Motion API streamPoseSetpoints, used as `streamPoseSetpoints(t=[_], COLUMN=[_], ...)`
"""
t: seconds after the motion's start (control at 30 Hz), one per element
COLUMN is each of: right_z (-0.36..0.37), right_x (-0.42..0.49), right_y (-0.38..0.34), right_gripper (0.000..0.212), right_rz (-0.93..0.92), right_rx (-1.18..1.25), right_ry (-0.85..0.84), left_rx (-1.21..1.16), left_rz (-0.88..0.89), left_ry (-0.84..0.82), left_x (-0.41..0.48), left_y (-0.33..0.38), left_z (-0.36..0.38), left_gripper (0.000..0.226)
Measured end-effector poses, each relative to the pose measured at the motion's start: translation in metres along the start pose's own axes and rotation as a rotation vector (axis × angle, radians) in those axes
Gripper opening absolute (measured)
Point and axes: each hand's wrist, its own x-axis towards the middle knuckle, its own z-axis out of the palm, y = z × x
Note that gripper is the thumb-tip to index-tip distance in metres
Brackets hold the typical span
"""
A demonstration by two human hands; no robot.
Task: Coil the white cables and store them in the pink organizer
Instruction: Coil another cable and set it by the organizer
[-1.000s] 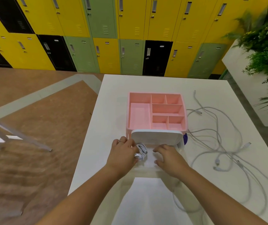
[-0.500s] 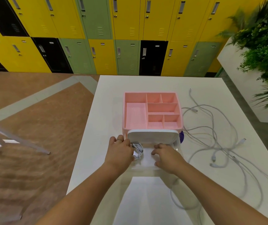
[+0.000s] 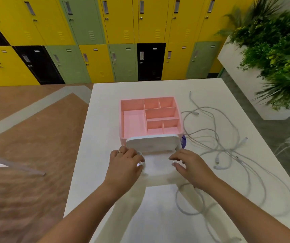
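Left hand (image 3: pixel 125 162) grips the coiled white cable (image 3: pixel 141 159) before the pink organizer (image 3: pixel 133 120). Right hand (image 3: pixel 189 166) curls just opposite; grip unclear.

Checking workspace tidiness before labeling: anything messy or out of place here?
Yes. Loose white cables lie tangled across the table, right of the pink organizer; one loop runs under the right forearm. Nothing spilled or damaged.

Yellow/green/blk lockers (image 3: pixel 123 41), brown floor (image 3: pixel 26 137), white planter (image 3: pixel 237 76) w/ greenery.
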Motion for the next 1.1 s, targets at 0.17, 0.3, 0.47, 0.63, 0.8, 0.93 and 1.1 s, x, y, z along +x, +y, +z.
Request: streamPoseSetpoints(t=[0.17,0.3,0.47,0.63,0.8,0.93,1.1], right_z=[-0.030,-0.044,-0.054,-0.055,-0.047,-0.042,-0.058], right_x=[-0.052,-0.098,-0.141,-0.171,-0.176,-0.173,-0.160], right_y=[0.037,0.070,0.103,0.131,0.151,0.165,0.163], right_gripper=[0.018,0.017,0.020,0.028,0.040,0.024,0.012], right_rz=[0.118,0.232,0.331,0.351,0.355,0.298,0.200], right_rx=[0.003,0.004,-0.047,-0.111,-0.129,-0.247,-0.181], right_ry=[0.055,0.032,-0.050,-0.105,-0.103,-0.081,-0.048], left_rx=[-0.304,-0.439,-0.484,-0.424,-0.402,-0.412,-0.448], left_rz=[0.182,0.265,0.178,0.109,0.044,-0.003,-0.061], left_ry=[-0.049,-0.175,-0.327,-0.437,-0.484,-0.476,-0.445], left_x=[-0.006,-0.012,-0.021,-0.029,-0.034,-0.034,-0.028], left_y=[0.053,0.113,0.162,0.197,0.219,0.234,0.250], left_z=[0.003,0.018,0.047,0.073,0.082,0.085,0.084], left_gripper=[0.016,0.013,0.026,0.028,0.034,0.033,0.033])
